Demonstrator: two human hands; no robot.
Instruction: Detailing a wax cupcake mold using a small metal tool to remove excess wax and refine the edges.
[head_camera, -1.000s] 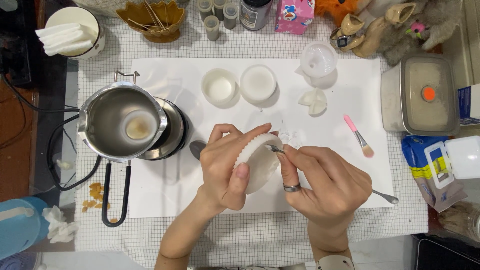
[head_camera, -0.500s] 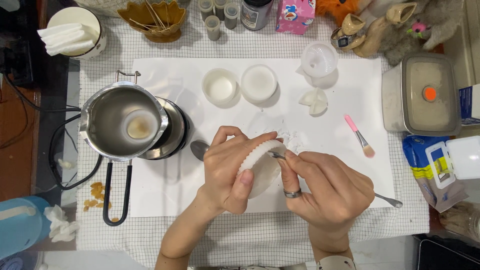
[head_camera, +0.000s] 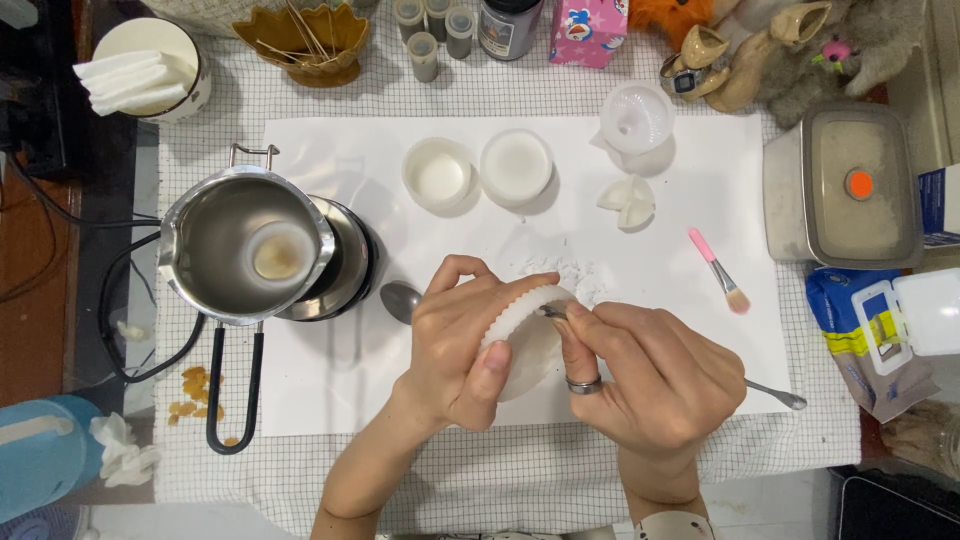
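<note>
The left hand (head_camera: 462, 345) cups a white, ridged, soft round mould (head_camera: 528, 335) just above the white paper sheet (head_camera: 330, 370), fingers curled around its rim. The right hand (head_camera: 650, 375) pinches a slim metal tool (head_camera: 553, 312) whose tip sits at the mould's upper edge. Scraping goes best with the mould held steady and the tip kept shallow, so the white crumbs (head_camera: 570, 272) fall onto the sheet. To the right lies a blue-and-yellow soft packet with a white flip lid (head_camera: 872, 335). Farther off stands a grey lidded container with an orange dot (head_camera: 845, 185), and at the far edge a pink carton (head_camera: 590, 30) beside a dark jar (head_camera: 510, 25).
</note>
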